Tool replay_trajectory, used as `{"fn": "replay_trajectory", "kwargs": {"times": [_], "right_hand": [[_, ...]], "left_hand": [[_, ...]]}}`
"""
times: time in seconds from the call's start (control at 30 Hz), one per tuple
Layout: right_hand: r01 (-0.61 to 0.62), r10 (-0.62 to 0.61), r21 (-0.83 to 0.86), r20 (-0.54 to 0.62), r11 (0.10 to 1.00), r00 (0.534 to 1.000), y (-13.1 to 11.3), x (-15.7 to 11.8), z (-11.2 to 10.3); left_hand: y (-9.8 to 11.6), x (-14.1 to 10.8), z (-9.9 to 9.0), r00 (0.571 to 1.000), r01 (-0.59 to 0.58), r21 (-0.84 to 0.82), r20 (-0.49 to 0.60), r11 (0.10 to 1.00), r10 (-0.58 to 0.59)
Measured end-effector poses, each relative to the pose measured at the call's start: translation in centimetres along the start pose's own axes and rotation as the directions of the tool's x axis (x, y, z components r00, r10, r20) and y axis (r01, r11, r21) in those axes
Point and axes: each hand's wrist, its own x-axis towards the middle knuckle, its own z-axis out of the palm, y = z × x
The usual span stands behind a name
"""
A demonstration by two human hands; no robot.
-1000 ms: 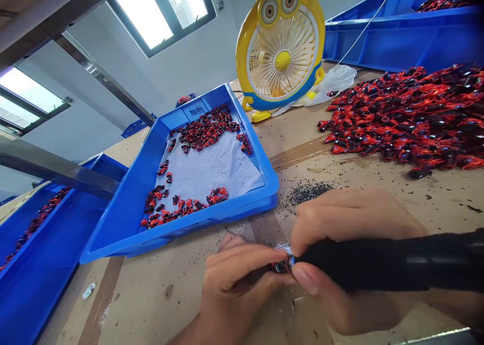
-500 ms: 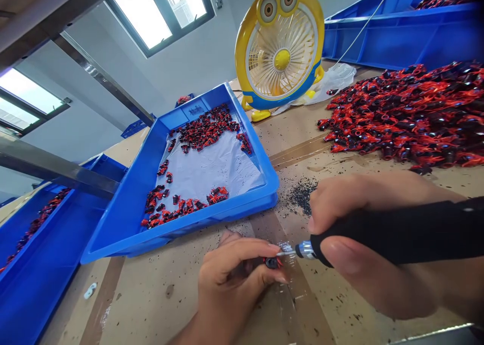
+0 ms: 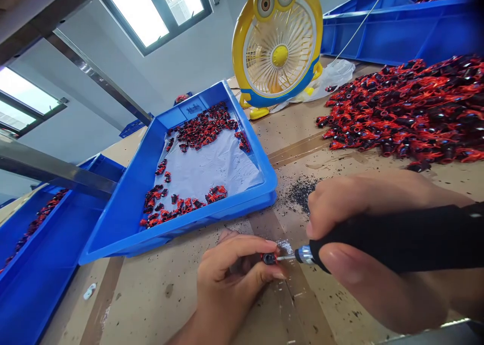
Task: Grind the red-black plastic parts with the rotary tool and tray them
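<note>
My left hand [image 3: 230, 274] pinches a small black-and-red piece [image 3: 269, 258] between thumb and index finger, a little above the cardboard-covered table. Its hollow round end faces me. My right hand [image 3: 363, 224] is wrapped round a thick black power tool [image 3: 401, 239], which looks like an electric screwdriver or hand grinder. A silver collar and a thin metal bit [image 3: 286, 257] stick out of it to the left. The bit's tip meets the right side of the piece; how deep it goes I cannot make out.
A blue tray [image 3: 177, 241] holding many similar pieces on a white sheet stands ahead. At the right lies a large pile of pieces [image 3: 408, 113]. Behind are a yellow fan [image 3: 280, 55] and a blue bin [image 3: 378, 35]. Black shavings [image 3: 302, 192] dot the cardboard [image 3: 151, 304].
The small piece has turned and shifted slightly up and left in my left fingers. The tool's bit is still at it, its body tilted a little differently. The view has shifted slightly.
</note>
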Motion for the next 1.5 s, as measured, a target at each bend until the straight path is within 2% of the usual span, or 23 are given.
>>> {"fn": "replay_trajectory", "kwargs": {"times": [0.17, 0.37, 0.43, 0.6, 0.67, 0.83, 1.1, 1.3, 1.5], "right_hand": [[0.017, -0.020, 0.017, 0.245, 1.000, 0.969, 0.3, 0.7, -1.2], [0.046, -0.044, 0.001, 0.298, 0.999, 0.954, 0.4, 1.2, -1.6], [0.047, -0.047, 0.009, 0.287, 0.999, 0.957, 0.3, 1.0, -1.2], [-0.022, 0.027, -0.048, 0.096, 0.999, 0.995, 0.1, 0.2, 0.5], [-0.011, 0.016, -0.067, 0.068, 0.998, 0.998, 0.3, -0.2, 1.2], [-0.008, 0.010, -0.017, 0.109, 1.000, 0.994, 0.8, -0.6, 2.0], [0.004, -0.007, 0.032, 0.092, 0.999, 0.996, 0.6, -0.6, 1.7], [0.072, -0.078, 0.037, 0.201, 0.997, 0.977, 0.8, -0.1, 1.2], [0.034, -0.047, 0.090, 0.143, 0.995, 0.989, 0.7, -0.4, 1.4]], "left_hand": [[-0.1, 0.0, -0.1, 1.000, 0.024, -0.009, 0.020, 1.000, -0.023], [-0.1, 0.0, -0.2, 0.999, 0.022, 0.006, 0.025, 1.000, -0.022], [-0.1, -0.1, -0.2, 0.999, 0.027, -0.002, 0.035, 1.000, -0.027], [-0.3, -0.3, -0.1, 0.998, 0.044, -0.025, 0.047, 0.999, -0.043], [-0.2, -0.2, -0.1, 0.997, 0.050, -0.034, 0.055, 0.998, -0.048], [0.0, -0.1, 0.0, 0.997, 0.024, -0.011, 0.067, 1.000, -0.024], [-0.1, -0.3, -0.1, 0.997, 0.003, 0.045, 0.071, 0.999, -0.006], [-0.2, -0.3, -0.3, 0.998, -0.014, 0.044, 0.054, 0.999, 0.012], [-0.3, -0.7, -0.3, 0.999, 0.001, 0.043, 0.052, 0.999, -0.003]]}}
